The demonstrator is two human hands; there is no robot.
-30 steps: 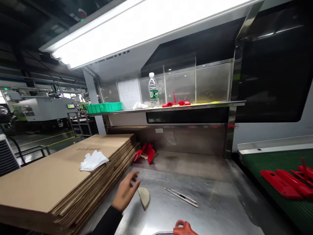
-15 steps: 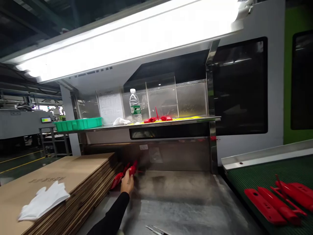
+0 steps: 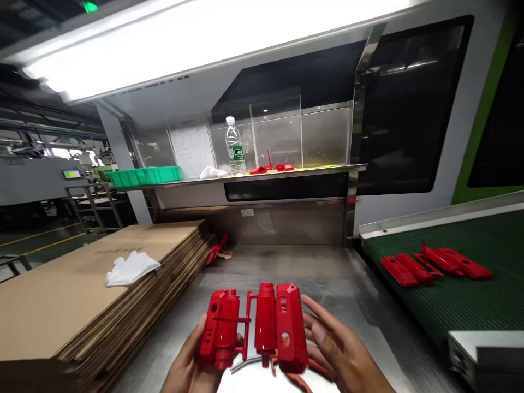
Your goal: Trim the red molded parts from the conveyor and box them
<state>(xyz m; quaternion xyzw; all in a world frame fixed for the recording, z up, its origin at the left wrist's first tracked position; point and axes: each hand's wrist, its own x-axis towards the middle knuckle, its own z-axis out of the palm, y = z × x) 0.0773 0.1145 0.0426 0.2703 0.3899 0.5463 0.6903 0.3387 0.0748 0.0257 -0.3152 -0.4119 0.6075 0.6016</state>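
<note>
My left hand [image 3: 194, 355] is closed on the left side of a red plastic moulding [image 3: 266, 322], held up over the metal bench. The moulding has two tube-and-panel halves joined by a thin runner frame. At its right edge is my right hand [image 3: 339, 346], fingers spread; whether they touch the plastic I cannot tell. Under the moulding lies a hand tool with orange-red handles [image 3: 301, 382], mostly hidden. Another red moulding [image 3: 215, 252] rests at the back of the bench against the cardboard stack.
Flat cardboard sheets [image 3: 61, 305] are stacked at left with a white glove [image 3: 131, 268] on top. A shelf holds a green tray [image 3: 145, 176], a water bottle [image 3: 235, 147] and a red part [image 3: 271, 168]. On the right, a green conveyor [image 3: 462, 295] carries another red moulding [image 3: 436, 263].
My left hand has come back from beside the cardboard stack with a red moulding, now held close in front of me. My right hand has come into view. The camera view has shifted.
</note>
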